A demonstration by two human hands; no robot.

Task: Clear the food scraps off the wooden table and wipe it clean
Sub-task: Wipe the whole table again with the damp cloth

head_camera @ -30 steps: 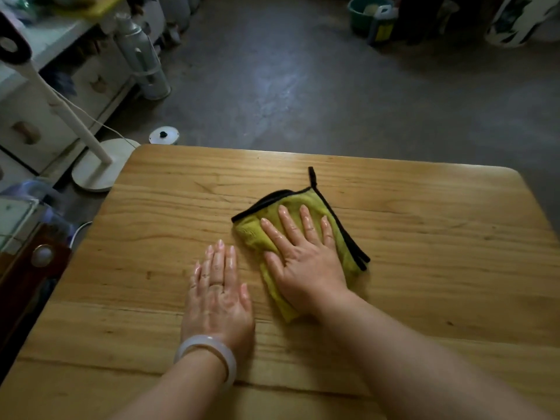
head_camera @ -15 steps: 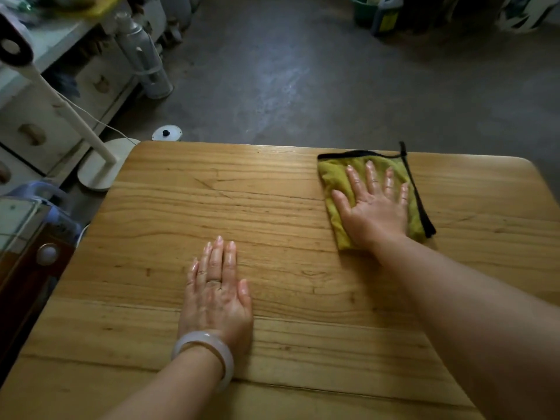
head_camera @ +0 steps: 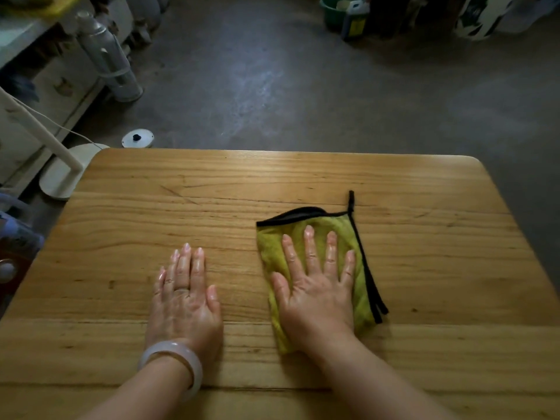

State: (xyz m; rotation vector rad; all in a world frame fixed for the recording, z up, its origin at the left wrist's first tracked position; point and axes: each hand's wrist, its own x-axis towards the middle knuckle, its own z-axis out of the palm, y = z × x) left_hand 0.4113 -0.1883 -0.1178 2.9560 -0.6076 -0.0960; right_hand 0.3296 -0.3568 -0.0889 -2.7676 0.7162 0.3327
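Cloth's back near the middle-right of the worktop now

Half a second ago the right hand had the yellow-green cloth pushed up by the far right edge of the wooden worktop; now it's pulled nearer, fingers straight and spread, pressing flat on top of the cloth, not gripping it. The cloth's black trim and loop point to the far side. The left hand hasn't budged: palm down, fingers straight and together on bare wood, holding nothing, a pale bangle on the wrist.
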